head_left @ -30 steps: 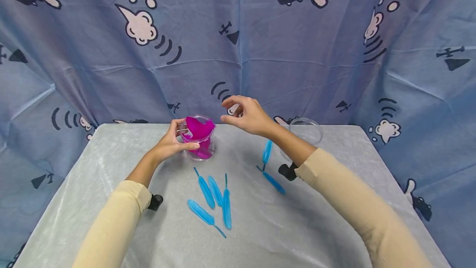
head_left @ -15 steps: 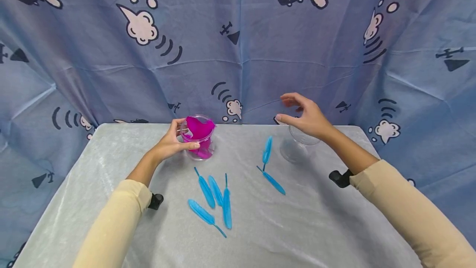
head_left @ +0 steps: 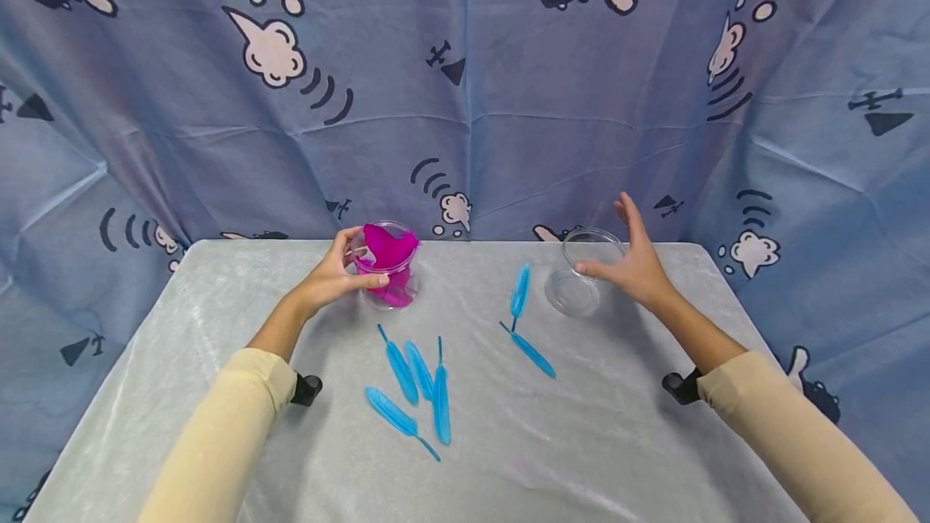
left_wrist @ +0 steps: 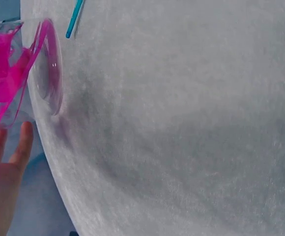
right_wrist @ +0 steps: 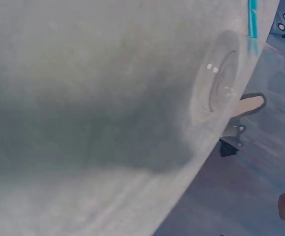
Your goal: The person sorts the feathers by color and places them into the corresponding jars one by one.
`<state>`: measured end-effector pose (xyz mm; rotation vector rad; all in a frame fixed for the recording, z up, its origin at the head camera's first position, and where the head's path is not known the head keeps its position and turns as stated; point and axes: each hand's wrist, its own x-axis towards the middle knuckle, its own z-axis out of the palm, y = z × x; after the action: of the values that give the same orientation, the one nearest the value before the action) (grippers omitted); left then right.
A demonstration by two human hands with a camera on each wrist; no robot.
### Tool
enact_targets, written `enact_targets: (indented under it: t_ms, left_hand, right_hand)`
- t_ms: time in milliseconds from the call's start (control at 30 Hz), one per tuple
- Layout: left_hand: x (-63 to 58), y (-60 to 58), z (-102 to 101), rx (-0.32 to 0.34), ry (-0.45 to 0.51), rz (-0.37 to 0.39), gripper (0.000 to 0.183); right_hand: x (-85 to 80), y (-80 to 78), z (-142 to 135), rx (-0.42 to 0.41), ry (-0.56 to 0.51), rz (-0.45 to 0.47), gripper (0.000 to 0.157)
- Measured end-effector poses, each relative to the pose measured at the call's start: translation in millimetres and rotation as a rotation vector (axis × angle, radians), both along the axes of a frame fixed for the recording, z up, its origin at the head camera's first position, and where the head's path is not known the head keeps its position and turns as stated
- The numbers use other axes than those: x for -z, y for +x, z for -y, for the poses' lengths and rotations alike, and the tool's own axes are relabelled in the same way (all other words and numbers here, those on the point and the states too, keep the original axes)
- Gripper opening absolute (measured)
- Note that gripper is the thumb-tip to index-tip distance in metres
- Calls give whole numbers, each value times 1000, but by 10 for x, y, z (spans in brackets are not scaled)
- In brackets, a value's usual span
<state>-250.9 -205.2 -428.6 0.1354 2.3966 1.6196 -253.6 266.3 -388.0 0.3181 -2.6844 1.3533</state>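
Observation:
My left hand grips a clear plastic jar at the table's far left, its thumb across the near side. Magenta feathers fill the jar and poke above its rim; in the left wrist view the jar's base shows beside my fingers. A second clear jar stands at the far right with nothing seen inside. Beside its rim my right hand is spread, thumb near the front rim and fingers pointing up behind it. Whether it touches the jar, I cannot tell.
Several blue feathers lie in a group at the table's middle. Two more blue feathers lie near the right jar. A blue patterned curtain hangs right behind the far edge of the grey cloth-covered table.
My right hand has moved right, away from the middle near the left jar, then down beside the right jar, its fingers spreading. The left hand and its jar stay in place.

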Motion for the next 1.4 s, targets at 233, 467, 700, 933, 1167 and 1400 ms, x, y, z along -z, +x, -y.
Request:
enact_targets:
  t_ms: [233, 467, 700, 933, 1167, 1400]
  left_hand:
    - [-4, -3, -32, -9, 52, 4, 102]
    - [9, 1, -56, -30, 70, -14, 104]
    - [-3, 64, -51, -107, 36, -155, 104]
    - [-100, 202, -32, -243, 91, -483, 59]
    - [-162, 351, 4, 14, 67, -406, 31]
    - [-49, 419, 18, 181, -14, -307, 29]
  right_hand:
    - [250, -29, -70, -2, -57, -6, 131]
    - [386, -36, -61, 6, -116, 0, 129]
    - [439, -20, -36, 34, -183, 36, 125]
    - [407, -2, 30, 56, -226, 72, 121]
    - [231, 142, 158, 62, -245, 72, 114]
    - [200, 181, 166, 67, -263, 84, 112]
